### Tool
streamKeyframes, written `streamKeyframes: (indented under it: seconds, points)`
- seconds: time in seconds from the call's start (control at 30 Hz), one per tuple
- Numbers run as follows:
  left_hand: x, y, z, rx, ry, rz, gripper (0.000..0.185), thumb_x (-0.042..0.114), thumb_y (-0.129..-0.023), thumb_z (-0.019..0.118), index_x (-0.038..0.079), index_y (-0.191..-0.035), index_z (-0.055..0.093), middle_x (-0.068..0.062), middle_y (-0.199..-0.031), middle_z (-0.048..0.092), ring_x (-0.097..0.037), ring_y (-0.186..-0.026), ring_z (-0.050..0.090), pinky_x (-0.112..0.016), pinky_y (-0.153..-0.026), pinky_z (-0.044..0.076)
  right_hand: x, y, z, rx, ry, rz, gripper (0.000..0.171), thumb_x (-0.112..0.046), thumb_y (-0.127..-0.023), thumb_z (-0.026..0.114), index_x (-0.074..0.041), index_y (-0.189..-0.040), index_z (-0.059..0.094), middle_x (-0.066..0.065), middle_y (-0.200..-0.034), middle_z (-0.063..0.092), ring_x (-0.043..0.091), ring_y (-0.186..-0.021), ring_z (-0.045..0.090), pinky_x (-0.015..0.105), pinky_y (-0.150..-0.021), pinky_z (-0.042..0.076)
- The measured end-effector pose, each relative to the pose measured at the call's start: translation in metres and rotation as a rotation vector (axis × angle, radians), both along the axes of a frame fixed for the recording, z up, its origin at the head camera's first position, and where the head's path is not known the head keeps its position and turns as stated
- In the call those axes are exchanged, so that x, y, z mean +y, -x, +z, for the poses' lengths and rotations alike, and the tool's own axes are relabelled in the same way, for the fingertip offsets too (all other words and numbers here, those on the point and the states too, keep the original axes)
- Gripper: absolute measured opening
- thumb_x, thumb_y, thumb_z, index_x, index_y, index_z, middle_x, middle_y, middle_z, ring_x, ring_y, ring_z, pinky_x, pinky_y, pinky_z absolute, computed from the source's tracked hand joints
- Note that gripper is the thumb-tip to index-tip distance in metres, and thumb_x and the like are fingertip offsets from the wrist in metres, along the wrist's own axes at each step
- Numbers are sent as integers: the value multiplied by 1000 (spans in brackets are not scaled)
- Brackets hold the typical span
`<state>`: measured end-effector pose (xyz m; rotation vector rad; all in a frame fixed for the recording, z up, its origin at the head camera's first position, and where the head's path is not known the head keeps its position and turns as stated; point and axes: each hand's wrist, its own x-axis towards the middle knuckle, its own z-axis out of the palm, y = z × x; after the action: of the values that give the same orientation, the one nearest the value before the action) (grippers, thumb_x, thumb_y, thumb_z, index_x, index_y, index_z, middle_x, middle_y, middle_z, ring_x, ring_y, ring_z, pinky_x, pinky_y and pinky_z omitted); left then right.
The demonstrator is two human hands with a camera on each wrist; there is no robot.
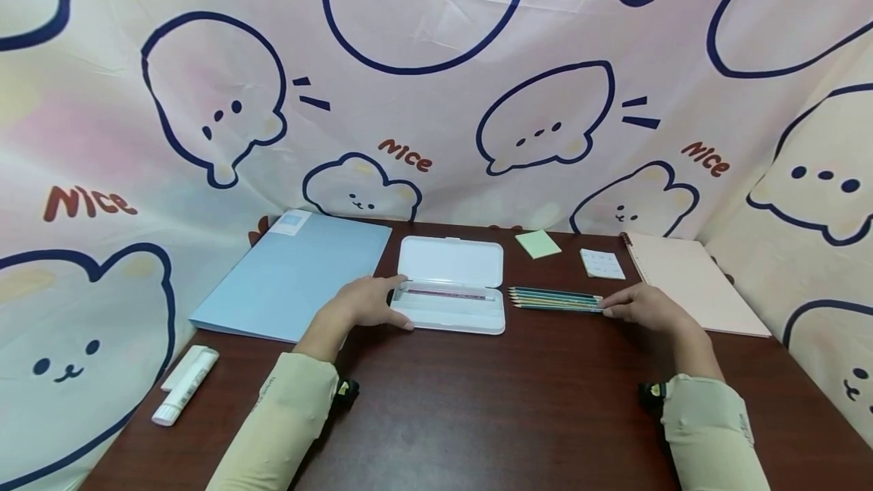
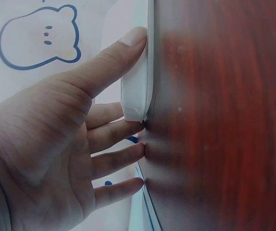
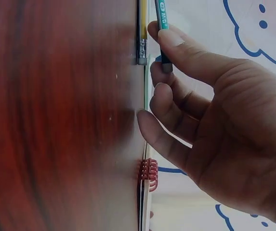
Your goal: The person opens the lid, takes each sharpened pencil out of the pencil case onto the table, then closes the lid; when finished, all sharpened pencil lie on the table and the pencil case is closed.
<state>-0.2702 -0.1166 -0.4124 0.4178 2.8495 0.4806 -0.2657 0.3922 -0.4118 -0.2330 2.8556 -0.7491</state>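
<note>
A white plastic pencil case (image 1: pixel 457 318) lies with its lid (image 1: pixel 450 262) folded back and one thin reddish pencil (image 1: pixel 446 294) inside. My left hand (image 1: pixel 364 303) holds the case's left end, thumb at the front side and fingers around the far side. To the right of the case, several green and yellowish pencils (image 1: pixel 554 299) lie side by side, tips towards it. My right hand (image 1: pixel 644 308) pinches a green pencil (image 3: pixel 163 17) near its blunt end between thumb and index finger. In the right wrist view that end is raised beside another pencil (image 3: pixel 144 21) with a metal ferrule.
A light blue folder (image 1: pixel 293 275) lies at the left, with a white tube (image 1: pixel 184 389) and a white block (image 1: pixel 187 366) nearer me. Behind the pencils are green sticky notes (image 1: pixel 538 244) and a white notepad (image 1: pixel 602 264). A spiral notebook (image 1: pixel 696 283) lies at the right.
</note>
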Motion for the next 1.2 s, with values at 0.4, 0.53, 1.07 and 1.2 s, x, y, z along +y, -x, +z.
streamKeyframes:
  seconds: [0.4, 0.53, 1.07, 1.2]
  points:
    - [1, 0, -1, 0, 1, 7, 96, 59, -75, 83, 22, -155, 44, -13, -148, 56, -31, -127, 54, -56, -111, 43, -2, 4, -5, 36, -30, -15, 9, -18, -95, 70, -12, -98, 75, 6, -100, 70, 23, -90, 53, 33, -76, 44]
    - [1, 0, -1, 3, -4, 5, 95, 59, -76, 82, 21, -154, 45, -13, -148, 56, -31, -128, 55, -56, -111, 43, -2, 4, -6, 35, -40, -23, 9, -19, -94, 70, -13, -98, 76, 6, -102, 71, 23, -92, 54, 34, -77, 44]
    - [-1, 3, -3, 8, -2, -1, 96, 60, -76, 82, 22, -155, 44, -12, -149, 55, -31, -130, 54, -56, -111, 43, -10, 2, -2, 47, -70, -26, 9, -18, -94, 71, -9, -96, 71, 2, -88, 68, 19, -82, 54, 33, -71, 44]
    - [-1, 3, -3, 6, -2, -1, 96, 60, -76, 82, 22, -155, 44, -12, -149, 55, -31, -130, 54, -56, -111, 43, -13, 3, 2, 88, -73, -36, 13, -24, -97, 68, -11, -98, 71, 3, -88, 68, 18, -80, 56, 32, -71, 45]
